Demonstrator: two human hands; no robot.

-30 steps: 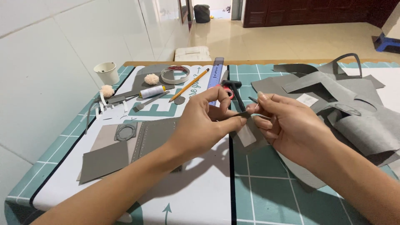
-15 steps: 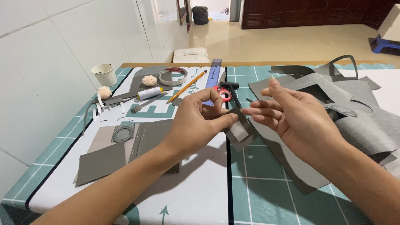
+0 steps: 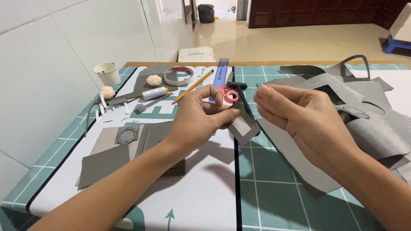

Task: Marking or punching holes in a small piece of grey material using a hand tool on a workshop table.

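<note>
Grey leather piece is being pinched by the left hand, thumb lying on top and fingers curling under its upper corner. The piece is hanging down and to the right from those fingertips, its long axis slanting toward the right hand, with a pale patch showing on its face. The right hand is hovering just beside it, not touching; thumb and forefinger are pressing together as if around something thin, but I cannot tell what, if anything, they are holding. The left hand is clearly the nearer one. Beyond the left fingers, red scissors and a blue ruler are lying on the cutting mat. Past the right knuckles, larger grey leather sheets are piling up.
</note>
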